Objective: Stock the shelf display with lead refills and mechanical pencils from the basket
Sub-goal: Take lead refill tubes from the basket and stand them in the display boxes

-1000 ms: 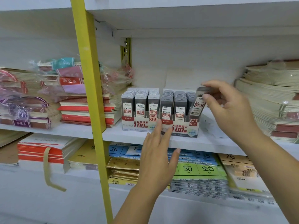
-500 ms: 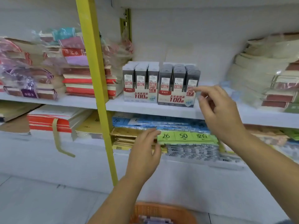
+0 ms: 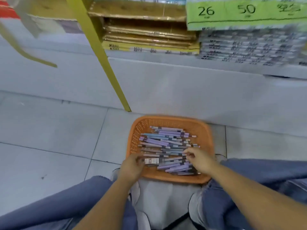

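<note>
— While the left hand (image 3: pixel 131 165) is curling its fingers round the end of a labelled pencil (image 3: pixel 151 161), what is that label showing?
— It is showing a barcode on white, but the blur is hiding any print. The right hand (image 3: pixel 199 161) is reaching into the right half of the orange basket (image 3: pixel 171 118), fingers bent over the mechanical pencils (image 3: pixel 166 141). Whether it is pinching one, I cannot tell.
— Where are those pencils lying?
— They are lying in a loose purple and blue heap inside the basket, which is sitting on the tiled floor (image 3: pixel 49 138) just ahead of the person's knees.
— Is anything reading clearly beyond the basket?
— Above it, a green tag (image 3: pixel 232 12) is showing "26" and "50". A yellow post (image 3: pixel 99 60) is rising up-left of the basket.
— What is differing from half a second ago?
— Both hands were up by the refill display on the shelf. Now they are working down in the basket, and the view is pointing at the floor.
</note>
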`<action>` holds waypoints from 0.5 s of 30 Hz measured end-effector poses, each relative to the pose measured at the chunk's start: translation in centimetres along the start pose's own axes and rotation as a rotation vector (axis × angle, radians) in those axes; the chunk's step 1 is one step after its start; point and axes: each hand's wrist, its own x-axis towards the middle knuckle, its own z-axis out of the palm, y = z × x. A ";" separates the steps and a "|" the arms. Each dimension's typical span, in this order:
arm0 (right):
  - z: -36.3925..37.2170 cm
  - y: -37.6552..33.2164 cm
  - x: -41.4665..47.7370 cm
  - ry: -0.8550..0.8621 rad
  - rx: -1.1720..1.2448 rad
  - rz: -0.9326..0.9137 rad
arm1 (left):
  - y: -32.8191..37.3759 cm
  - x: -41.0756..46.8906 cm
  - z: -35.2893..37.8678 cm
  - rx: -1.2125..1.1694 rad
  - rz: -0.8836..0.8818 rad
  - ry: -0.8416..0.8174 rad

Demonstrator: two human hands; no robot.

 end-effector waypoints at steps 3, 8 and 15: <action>1.9 2.2 1.1 -0.164 -0.091 0.026 | -0.5 1.9 1.1 0.076 0.081 -0.068; 2.5 3.0 2.1 -0.218 -0.159 -0.007 | -0.6 4.9 3.5 0.212 0.135 -0.262; 2.8 3.6 1.5 -0.323 -0.219 -0.069 | -0.7 7.0 4.7 0.397 0.095 -0.302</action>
